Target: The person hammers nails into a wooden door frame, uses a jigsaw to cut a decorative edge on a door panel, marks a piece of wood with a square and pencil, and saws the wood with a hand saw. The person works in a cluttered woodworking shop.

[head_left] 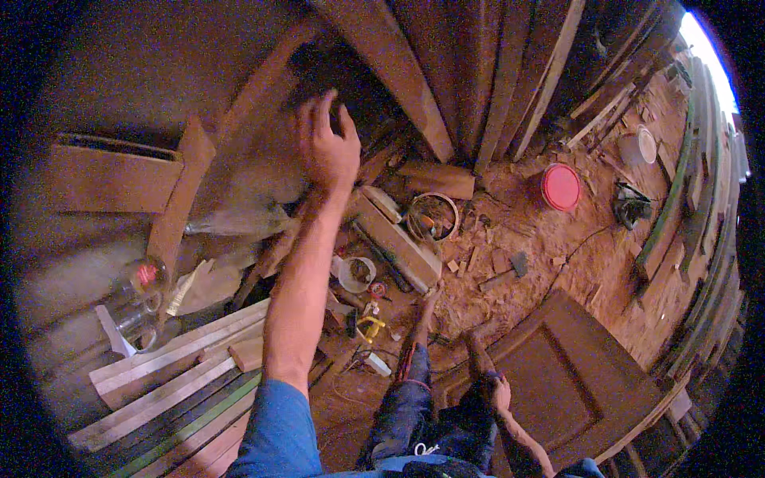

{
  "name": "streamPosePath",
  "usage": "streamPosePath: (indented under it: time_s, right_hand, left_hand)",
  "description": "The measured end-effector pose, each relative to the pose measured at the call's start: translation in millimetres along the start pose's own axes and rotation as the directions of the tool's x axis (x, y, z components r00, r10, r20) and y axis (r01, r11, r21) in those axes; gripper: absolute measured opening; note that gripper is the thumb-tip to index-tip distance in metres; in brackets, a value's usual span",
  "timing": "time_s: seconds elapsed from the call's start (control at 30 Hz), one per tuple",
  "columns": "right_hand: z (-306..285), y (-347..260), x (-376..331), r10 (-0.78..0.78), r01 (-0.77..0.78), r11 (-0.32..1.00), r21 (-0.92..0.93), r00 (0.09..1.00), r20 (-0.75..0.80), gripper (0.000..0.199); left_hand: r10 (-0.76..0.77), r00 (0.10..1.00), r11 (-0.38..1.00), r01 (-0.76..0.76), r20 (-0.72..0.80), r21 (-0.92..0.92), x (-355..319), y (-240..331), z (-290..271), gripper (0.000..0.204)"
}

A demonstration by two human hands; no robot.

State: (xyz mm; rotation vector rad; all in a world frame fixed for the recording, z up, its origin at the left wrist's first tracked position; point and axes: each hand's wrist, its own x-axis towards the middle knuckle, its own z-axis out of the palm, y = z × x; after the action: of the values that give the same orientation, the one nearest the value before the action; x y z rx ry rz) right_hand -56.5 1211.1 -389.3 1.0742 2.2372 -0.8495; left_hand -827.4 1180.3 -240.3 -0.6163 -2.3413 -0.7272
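Observation:
My left hand (328, 147) is raised at arm's length, its fingers apart and nothing visible in it. Beyond its fingertips lies a dark gap beside upright wooden planks (414, 95). Below the hand, a thick wooden block (398, 243) lies on the ground next to a round bowl (433, 217) with small items inside. My right hand (498, 392) is low by my right knee, its fingers curled together. What it holds, if anything, is hidden. To its right a panelled wooden door (550, 366) lies flat.
A hammer-like tool (506, 271) lies among wood chips. Beyond are a red round lid (560, 187), a white bucket (637, 146) and a black plastic bag (632, 205). Near my feet are a clear tub (356, 273) and a yellow tool (370, 328). Stacked battens (183, 358) are at left.

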Motion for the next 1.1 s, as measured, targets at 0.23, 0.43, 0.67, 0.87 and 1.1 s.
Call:
streamPosePath:
  time_s: [0.23, 0.43, 0.67, 0.87, 1.1]
  right_hand:
    - [41.6, -19.5, -62.9, 0.604, -0.487, 0.277, 0.829, 0.759, 0.244, 0.018]
    - [38.2, -60.4, -89.7, 0.330, -0.250, 0.683, 0.687, 0.944, 0.015, 0.023]
    - [2.8, -87.2, -118.0, 0.308, -0.275, 0.895, 0.351, 0.951, -0.039, 0.031]
    - [-4.4, -85.7, -127.9, 0.350, -0.207, 0.855, 0.475, 0.907, -0.235, 0.019]
    - [-13.1, -97.5, -142.8, 0.546, -0.407, 0.762, 0.504, 0.821, -0.163, 0.022]
  left_hand:
    - [0.222, 0.940, 0.787, -0.330, 0.260, 0.521, 113.9, -7.9, -13.4, 0.036]
    - [0.214, 0.845, 0.695, -0.485, 0.490, 0.531, 133.9, -24.0, -11.8, 0.037]
    - [0.114, 0.803, 0.746, -0.458, 0.585, 0.484, 142.2, -31.0, -9.4, 0.028]
    - [0.217, 0.777, 0.673, -0.558, 0.591, 0.486, 147.7, -75.3, 13.4, 0.025]
    - [0.321, 0.762, 0.726, -0.579, 0.562, 0.371, 163.3, -71.0, -8.0, 0.042]
